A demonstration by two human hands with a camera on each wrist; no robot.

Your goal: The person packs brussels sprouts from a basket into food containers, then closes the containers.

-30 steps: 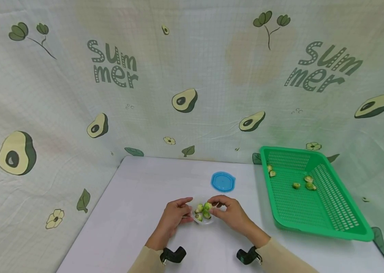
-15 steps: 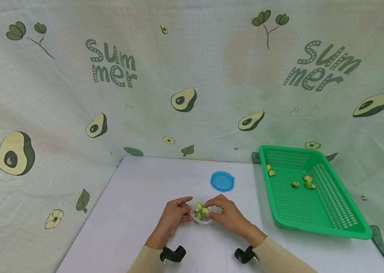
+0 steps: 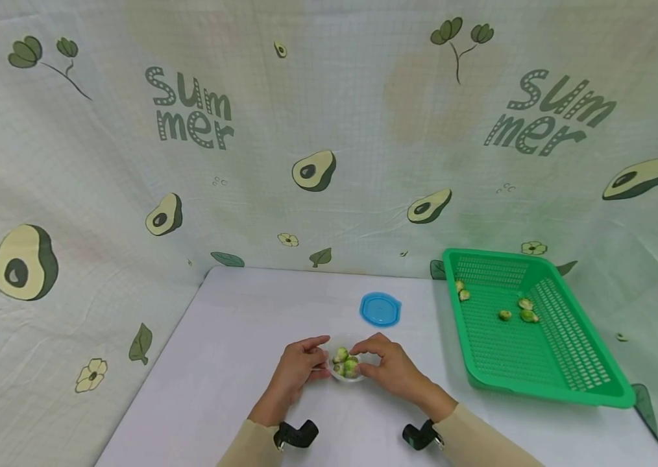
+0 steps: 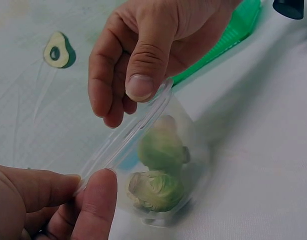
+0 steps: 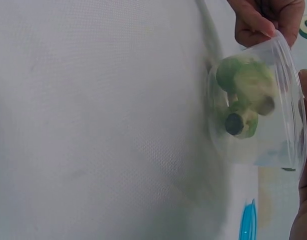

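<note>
A clear plastic tub (image 3: pixel 349 379) stands on the white table in front of the person, with several Brussels sprouts (image 3: pixel 351 367) in it. The left hand (image 3: pixel 304 364) pinches its rim between thumb and fingers on the left side. Over the opposite rim hovers the right hand (image 3: pixel 392 364), thumb and fingers apart, fingertips close to the sprouts and nothing seen between them. Through the tub's wall in the left wrist view, a pale-based Brussels sprout (image 4: pixel 156 191) rests below another. The right wrist view shows cut stem ends on the Brussels sprouts (image 5: pixel 243 120).
Behind the tub lies a blue lid (image 3: pixel 380 309) on the table (image 3: pixel 247 324). To the right stands a green perforated basket (image 3: pixel 557 388) holding several more sprouts (image 3: pixel 529 316). An avocado-print cloth (image 3: pixel 364 130) hangs at the back and sides.
The right hand has lowered a Brussels sprout into the tub beside the others and released it, its fingertips now parted. The left hand has kept its grip on the rim.
</note>
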